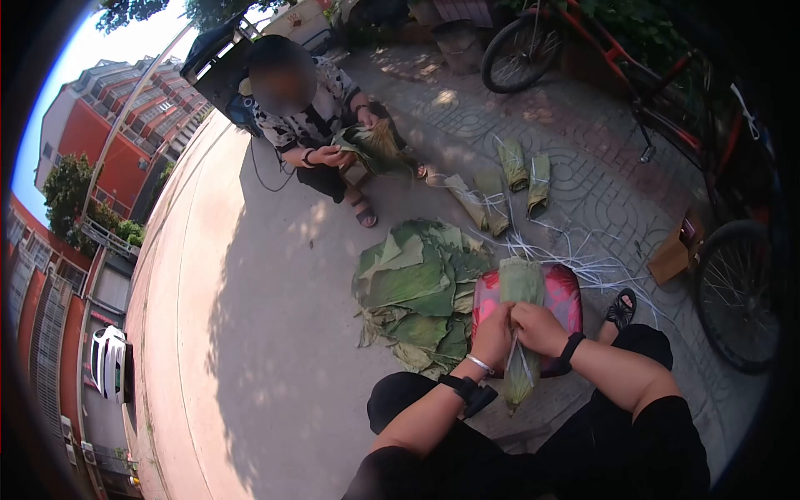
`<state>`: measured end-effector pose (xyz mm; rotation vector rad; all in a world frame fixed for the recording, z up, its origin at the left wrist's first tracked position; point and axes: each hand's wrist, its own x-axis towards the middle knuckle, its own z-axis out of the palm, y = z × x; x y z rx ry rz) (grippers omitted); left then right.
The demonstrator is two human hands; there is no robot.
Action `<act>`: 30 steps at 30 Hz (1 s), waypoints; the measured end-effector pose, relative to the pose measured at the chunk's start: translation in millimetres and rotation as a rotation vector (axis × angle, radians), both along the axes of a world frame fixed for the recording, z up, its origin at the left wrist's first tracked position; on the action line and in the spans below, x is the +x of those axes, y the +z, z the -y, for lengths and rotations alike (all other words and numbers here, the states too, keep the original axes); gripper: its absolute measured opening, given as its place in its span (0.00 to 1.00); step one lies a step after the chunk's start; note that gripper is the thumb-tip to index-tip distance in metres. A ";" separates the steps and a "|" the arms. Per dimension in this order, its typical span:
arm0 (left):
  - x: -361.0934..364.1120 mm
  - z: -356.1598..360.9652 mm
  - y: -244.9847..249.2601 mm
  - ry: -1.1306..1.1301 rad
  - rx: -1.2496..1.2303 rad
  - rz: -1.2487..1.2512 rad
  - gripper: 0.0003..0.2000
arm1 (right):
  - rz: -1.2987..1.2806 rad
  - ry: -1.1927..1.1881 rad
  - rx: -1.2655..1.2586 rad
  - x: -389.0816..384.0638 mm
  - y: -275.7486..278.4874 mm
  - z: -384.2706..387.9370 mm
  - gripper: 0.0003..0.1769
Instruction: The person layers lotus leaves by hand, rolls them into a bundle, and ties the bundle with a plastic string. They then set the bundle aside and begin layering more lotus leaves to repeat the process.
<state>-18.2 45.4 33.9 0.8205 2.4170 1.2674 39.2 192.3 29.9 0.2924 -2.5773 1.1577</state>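
Observation:
A long roll of green leaves [522, 285] lies over a red and pink cushioned stool [565, 300] in front of me. My left hand [493, 335] and my right hand [539, 330] meet on top of the roll, both closed with fingers pinched on a thin white string [512, 352] around it. The string's ends trail below my hands. Left of the stool, a wide pile of large green leaves [417, 279] rests on the ground. Several tied leaf rolls [512, 162] lie beyond the stool, beside loose white strings [575, 262].
A person [308, 117] sits across from me, holding a leaf bundle [375, 148] in both hands. At the right stand a red tricycle [612, 50] with a large wheel [737, 296] and a cardboard box [675, 250]. A white car [108, 364] is at far left.

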 end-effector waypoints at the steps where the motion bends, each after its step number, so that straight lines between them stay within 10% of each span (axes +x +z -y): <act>1: -1.1 -0.8 -0.4 -0.011 -0.001 0.001 0.15 | -0.061 0.013 0.057 0.8 2.1 0.2 0.08; 12: -18.6 5.9 -43.3 -0.057 0.289 0.394 0.19 | 0.026 0.004 0.062 9.1 10.9 -0.4 0.12; 22: -22.6 12.6 -18.6 0.095 -0.088 -0.204 0.22 | 0.044 0.008 -0.010 5.4 -1.3 -17.3 0.03; 30: -31.1 16.4 -37.4 0.201 -0.011 -0.183 0.20 | 0.223 -0.091 -0.125 11.8 -13.7 -30.2 0.04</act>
